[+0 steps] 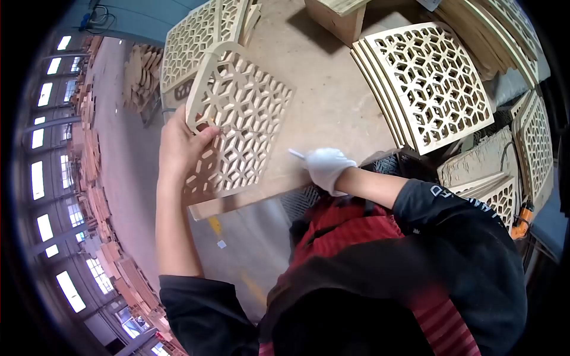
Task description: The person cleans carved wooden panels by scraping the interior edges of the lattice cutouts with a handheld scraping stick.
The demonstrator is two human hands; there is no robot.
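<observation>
My bare left hand (pixel 181 142) grips the edge of a curved wooden lattice panel (pixel 246 113), thumb over its near face and fingers behind. The panel is tilted up above the worktable (pixel 332 113), its pattern of star and diamond cut-outs facing me. To the right, near the table's front edge, my right hand (pixel 328 169) wears a white glove and is closed. A thin whitish tip (pixel 296 154) sticks out of it toward the panel; whether it is a small stick or a glove finger I cannot tell.
A stack of lattice panels (pixel 427 86) lies on the table's right side. More panels (pixel 193 44) stand at the back left. A wooden block (pixel 338 21) sits at the back. Beyond the right edge are further panels (pixel 536 142) and an orange-handled tool (pixel 522 222). Wood pieces (pixel 142 77) are piled left.
</observation>
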